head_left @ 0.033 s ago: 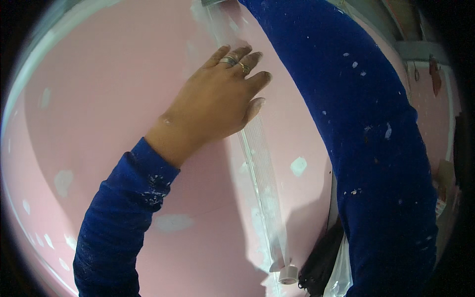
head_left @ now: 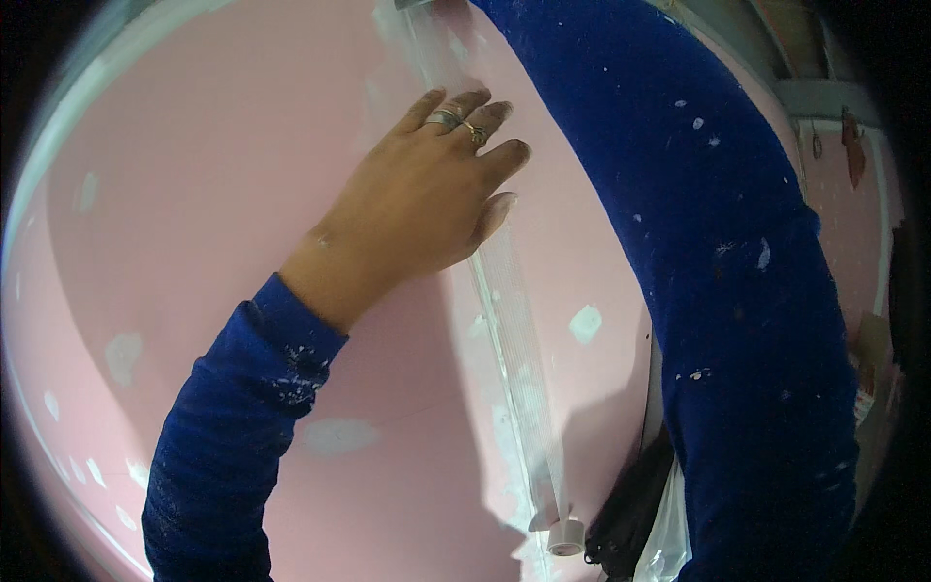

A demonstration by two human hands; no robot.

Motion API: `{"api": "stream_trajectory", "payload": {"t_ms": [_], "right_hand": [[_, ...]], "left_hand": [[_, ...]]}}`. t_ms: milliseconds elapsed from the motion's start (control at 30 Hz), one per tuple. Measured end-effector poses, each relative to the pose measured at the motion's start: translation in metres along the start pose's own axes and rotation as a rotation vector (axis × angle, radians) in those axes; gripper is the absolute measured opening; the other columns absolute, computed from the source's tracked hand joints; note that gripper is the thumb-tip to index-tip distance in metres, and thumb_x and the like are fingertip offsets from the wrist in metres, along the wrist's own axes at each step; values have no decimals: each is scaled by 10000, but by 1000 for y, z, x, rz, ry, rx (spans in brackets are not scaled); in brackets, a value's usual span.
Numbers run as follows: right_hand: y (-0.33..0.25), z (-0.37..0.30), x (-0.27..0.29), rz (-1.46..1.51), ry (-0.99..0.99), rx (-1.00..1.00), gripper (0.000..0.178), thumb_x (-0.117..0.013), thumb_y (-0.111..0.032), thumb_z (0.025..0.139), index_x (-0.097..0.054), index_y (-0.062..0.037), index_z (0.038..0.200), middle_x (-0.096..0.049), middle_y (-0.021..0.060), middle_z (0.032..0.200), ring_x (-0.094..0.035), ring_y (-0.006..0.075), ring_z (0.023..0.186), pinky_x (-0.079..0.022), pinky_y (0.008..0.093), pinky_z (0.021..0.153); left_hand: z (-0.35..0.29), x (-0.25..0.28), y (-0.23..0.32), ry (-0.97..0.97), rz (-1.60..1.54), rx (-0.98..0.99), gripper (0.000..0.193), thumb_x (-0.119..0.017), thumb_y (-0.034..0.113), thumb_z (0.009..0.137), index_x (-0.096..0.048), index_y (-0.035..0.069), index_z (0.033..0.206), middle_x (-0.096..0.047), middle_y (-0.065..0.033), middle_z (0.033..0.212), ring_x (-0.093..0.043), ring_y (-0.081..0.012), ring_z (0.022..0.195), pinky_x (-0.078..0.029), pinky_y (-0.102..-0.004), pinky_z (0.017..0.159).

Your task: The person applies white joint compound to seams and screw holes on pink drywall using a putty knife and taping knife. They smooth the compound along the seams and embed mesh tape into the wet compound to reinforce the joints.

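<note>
My left hand [head_left: 417, 199], with rings on it, lies on the pink wall board [head_left: 242, 175]. Its fingers are stretched and a little apart, over a strip of white mesh joint tape [head_left: 521, 349]. Below the hand, the tape runs down along a pale seam to its small roll [head_left: 565, 536], which hangs at the lower end. My right arm in a blue sleeve [head_left: 718, 262] reaches up past the upper edge, so its hand is out of sight. By the top edge a grey flat edge of a tool [head_left: 412, 3] shows over the joint; what holds it is hidden.
White filler patches [head_left: 585, 324] dot the board. At the lower right, a dark bundle [head_left: 628, 509] and a clear plastic sheet [head_left: 667, 529] hang beside my right arm. Farther right is another pink wall [head_left: 844, 233] with a reddish-brown thing on it.
</note>
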State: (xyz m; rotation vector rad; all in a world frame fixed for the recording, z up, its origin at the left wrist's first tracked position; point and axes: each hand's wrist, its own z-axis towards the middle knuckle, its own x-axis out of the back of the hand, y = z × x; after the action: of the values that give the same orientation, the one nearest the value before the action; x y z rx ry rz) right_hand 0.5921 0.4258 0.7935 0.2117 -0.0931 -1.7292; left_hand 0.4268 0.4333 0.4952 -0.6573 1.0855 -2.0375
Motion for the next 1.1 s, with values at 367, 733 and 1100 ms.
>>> {"api": "stream_trajectory", "payload": {"t_ms": [367, 733, 1100], "right_hand": [[13, 2, -6, 27, 58, 105, 334, -593, -264, 878, -730, -69, 1111, -705, 212, 1157, -670, 392, 1096, -519, 490, 964], [2, 6, -2, 11, 30, 53, 317, -605, -263, 884, -741, -47, 1073, -708, 217, 1147, -675, 390, 1085, -526, 482, 951], [12, 20, -18, -407, 118, 391, 281, -584, -240, 901, -741, -49, 1037, -706, 220, 1119, -681, 390, 1051, -539, 483, 919]], "left_hand": [[3, 8, 19, -27, -448, 678, 417, -698, 176, 886, -546, 28, 1245, -689, -249, 909, -700, -407, 894, -557, -456, 813], [-16, 6, 9, 44, -579, 639, 262, -640, 42, 921, -615, 23, 1181, -688, -179, 873, -688, -261, 763, -551, -371, 734], [-25, 13, 16, -44, -39, 453, 294, -715, 113, 864, -730, 117, 1158, -665, -197, 1155, -702, -340, 1002, -560, -433, 910]]}}
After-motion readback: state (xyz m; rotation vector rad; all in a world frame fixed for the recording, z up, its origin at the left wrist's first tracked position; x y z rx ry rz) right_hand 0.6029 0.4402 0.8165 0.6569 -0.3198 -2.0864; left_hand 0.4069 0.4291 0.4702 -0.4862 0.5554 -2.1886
